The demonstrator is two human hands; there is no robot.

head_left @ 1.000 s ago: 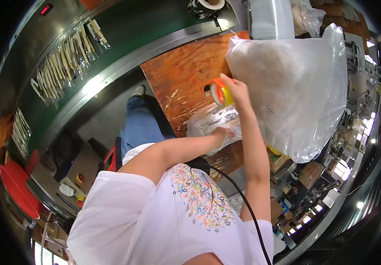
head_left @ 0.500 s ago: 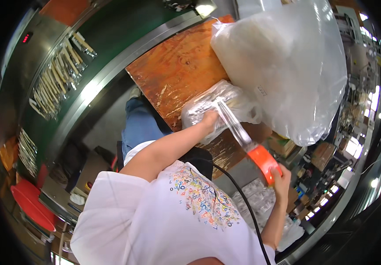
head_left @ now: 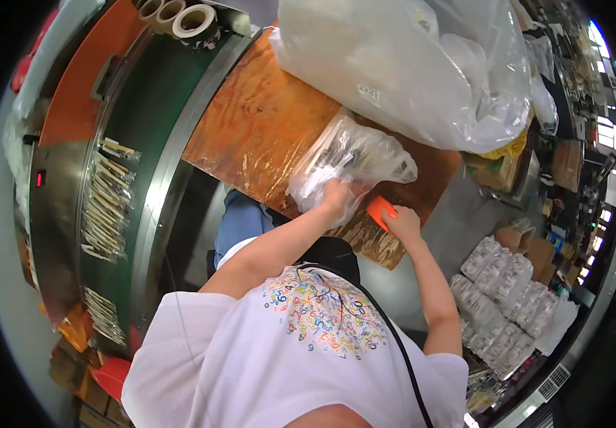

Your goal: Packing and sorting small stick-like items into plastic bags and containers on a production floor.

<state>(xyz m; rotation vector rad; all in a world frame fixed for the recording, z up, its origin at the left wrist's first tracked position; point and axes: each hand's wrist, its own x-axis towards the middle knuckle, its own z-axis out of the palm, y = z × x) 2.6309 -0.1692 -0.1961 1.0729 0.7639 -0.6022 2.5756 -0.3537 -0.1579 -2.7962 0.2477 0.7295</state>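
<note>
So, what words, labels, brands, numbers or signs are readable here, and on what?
White short-sleeved T-shirt: scattered multicoloured digits, legible in part, not copied out here.
White rectangular label on the large translucent plastic bag: dark marks, too small to read.
Small red-lit display on the shiny metal panel: too small to read.
Orange tape roll in the right hand: no readable text.

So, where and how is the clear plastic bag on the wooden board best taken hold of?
Probably grip the bag by its fuller left part, coming from the near side, where the left hand rests; its right end looks like loose, crumpled film that may give.
</note>
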